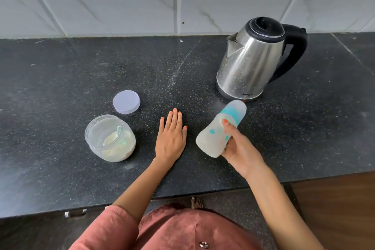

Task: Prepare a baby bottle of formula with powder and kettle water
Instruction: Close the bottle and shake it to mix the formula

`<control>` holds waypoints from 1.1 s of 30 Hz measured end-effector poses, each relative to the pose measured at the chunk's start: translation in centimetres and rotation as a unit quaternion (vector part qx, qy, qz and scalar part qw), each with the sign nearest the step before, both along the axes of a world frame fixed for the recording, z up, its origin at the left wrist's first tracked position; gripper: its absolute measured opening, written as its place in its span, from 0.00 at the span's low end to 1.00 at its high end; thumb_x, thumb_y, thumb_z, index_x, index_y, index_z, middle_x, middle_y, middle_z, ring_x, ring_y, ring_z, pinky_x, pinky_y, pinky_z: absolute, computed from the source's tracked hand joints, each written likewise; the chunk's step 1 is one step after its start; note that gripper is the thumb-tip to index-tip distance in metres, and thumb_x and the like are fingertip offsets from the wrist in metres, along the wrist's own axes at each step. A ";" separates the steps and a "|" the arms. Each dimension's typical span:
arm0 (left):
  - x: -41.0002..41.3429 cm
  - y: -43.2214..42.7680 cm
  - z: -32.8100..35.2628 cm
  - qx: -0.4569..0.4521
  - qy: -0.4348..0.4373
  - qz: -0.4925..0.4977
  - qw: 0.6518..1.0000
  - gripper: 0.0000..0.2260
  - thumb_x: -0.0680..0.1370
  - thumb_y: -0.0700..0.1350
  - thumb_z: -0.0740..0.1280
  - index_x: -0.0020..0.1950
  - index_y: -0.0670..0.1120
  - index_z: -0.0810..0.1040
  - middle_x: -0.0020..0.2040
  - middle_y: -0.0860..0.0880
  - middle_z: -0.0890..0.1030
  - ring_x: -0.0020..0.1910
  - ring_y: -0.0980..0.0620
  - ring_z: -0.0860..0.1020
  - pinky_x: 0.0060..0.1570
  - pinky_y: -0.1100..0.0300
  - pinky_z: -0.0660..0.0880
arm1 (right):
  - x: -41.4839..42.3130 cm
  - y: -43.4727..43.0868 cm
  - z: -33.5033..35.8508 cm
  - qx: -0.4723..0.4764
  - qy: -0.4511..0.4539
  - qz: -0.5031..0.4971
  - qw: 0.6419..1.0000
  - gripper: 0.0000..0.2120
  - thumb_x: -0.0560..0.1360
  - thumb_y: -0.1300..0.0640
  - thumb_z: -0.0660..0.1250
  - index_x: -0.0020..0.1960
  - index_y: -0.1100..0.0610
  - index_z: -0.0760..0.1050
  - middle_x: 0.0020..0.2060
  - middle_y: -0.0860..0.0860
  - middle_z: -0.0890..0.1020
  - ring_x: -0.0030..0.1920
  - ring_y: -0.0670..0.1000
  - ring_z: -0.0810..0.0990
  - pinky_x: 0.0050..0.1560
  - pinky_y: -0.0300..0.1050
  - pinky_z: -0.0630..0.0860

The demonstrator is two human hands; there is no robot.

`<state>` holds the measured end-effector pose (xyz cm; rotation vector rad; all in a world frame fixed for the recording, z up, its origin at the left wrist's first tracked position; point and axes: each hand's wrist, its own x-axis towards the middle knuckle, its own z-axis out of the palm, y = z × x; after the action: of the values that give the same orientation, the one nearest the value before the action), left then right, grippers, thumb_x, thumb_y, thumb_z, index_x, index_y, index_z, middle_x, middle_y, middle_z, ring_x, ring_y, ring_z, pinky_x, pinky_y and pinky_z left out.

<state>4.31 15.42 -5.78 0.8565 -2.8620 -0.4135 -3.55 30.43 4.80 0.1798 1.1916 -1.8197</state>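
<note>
Clear plastic powder jar open, scoop inside, lid set behind. Left hand flat on granite counter, fingers straight, grasping nothing — likely steadying. Right hand grips capped baby bottle, tilted, milky — apparently shaking to mix. Steel kettle behind.

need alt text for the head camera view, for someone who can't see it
A person's right hand grips a tilted, capped baby bottle of milky contents over a dark stone counter, left hand resting flat. An open powder jar with scoop, its lid and a steel kettle sit nearby.
</note>
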 end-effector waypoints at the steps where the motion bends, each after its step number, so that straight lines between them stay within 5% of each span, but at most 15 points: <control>1: 0.0 0.0 0.1 -0.001 -0.001 -0.001 1.000 0.30 0.77 0.54 0.37 0.74 0.40 0.56 0.75 0.42 0.57 0.74 0.46 0.54 0.70 0.53 0.43 | 0.1 0.2 0.1 0.013 0.064 0.026 0.997 0.08 0.68 0.59 0.67 0.48 0.55 0.77 0.40 0.50 0.84 0.45 0.47 0.81 0.46 0.43 0.79; 5: 0.1 0.1 0.2 0.005 0.002 0.001 1.000 0.24 0.81 0.51 0.42 0.74 0.40 0.53 0.75 0.43 0.54 0.75 0.47 0.52 0.70 0.56 0.41 | 0.0 1.0 0.6 0.077 0.293 0.054 0.951 0.13 0.65 0.67 0.71 0.46 0.54 0.78 0.38 0.46 0.84 0.43 0.43 0.81 0.47 0.38 0.78; 11: 0.3 0.5 0.0 -0.005 0.010 0.008 1.000 0.24 0.81 0.51 0.41 0.74 0.40 0.51 0.76 0.44 0.53 0.75 0.48 0.51 0.70 0.57 0.41 | -2.1 0.7 0.9 -0.051 0.145 -0.168 0.974 0.19 0.60 0.51 0.70 0.50 0.54 0.76 0.41 0.45 0.85 0.44 0.43 0.83 0.44 0.41 0.81; 17: 0.3 0.4 -0.2 -0.001 0.005 0.009 1.000 0.22 0.82 0.47 0.43 0.75 0.41 0.48 0.76 0.45 0.49 0.75 0.50 0.47 0.71 0.58 0.39 | 0.9 0.2 0.0 0.074 0.225 0.027 0.971 0.05 0.68 0.62 0.67 0.43 0.55 0.77 0.34 0.45 0.84 0.39 0.44 0.82 0.42 0.39 0.79; 22: 0.3 0.4 -0.2 -0.006 0.015 0.009 1.000 0.25 0.80 0.49 0.39 0.74 0.40 0.51 0.76 0.44 0.53 0.75 0.49 0.51 0.71 0.56 0.43 | -0.7 -1.1 0.3 -0.057 0.087 -0.133 0.986 0.10 0.69 0.56 0.65 0.49 0.55 0.76 0.40 0.46 0.85 0.43 0.43 0.83 0.45 0.42 0.81; 28: 0.2 0.3 -0.3 -0.011 0.014 0.019 1.000 0.24 0.80 0.49 0.41 0.74 0.39 0.54 0.75 0.43 0.56 0.74 0.47 0.54 0.71 0.55 0.45 | 1.0 -0.3 0.6 0.069 0.252 0.101 0.960 0.10 0.64 0.64 0.70 0.44 0.54 0.78 0.37 0.48 0.85 0.41 0.46 0.82 0.46 0.42 0.79; 33: 0.1 0.3 -0.2 -0.002 0.023 0.027 0.999 0.24 0.80 0.48 0.43 0.74 0.39 0.53 0.75 0.43 0.54 0.75 0.48 0.51 0.71 0.57 0.42 | -0.3 -1.2 0.7 -0.026 0.115 -0.130 0.984 0.06 0.70 0.58 0.65 0.46 0.54 0.76 0.38 0.45 0.84 0.40 0.42 0.83 0.43 0.38 0.80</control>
<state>4.41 15.69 -5.96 0.9088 -2.7905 -0.4158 -3.84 29.22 5.54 0.0994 1.3267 -2.1438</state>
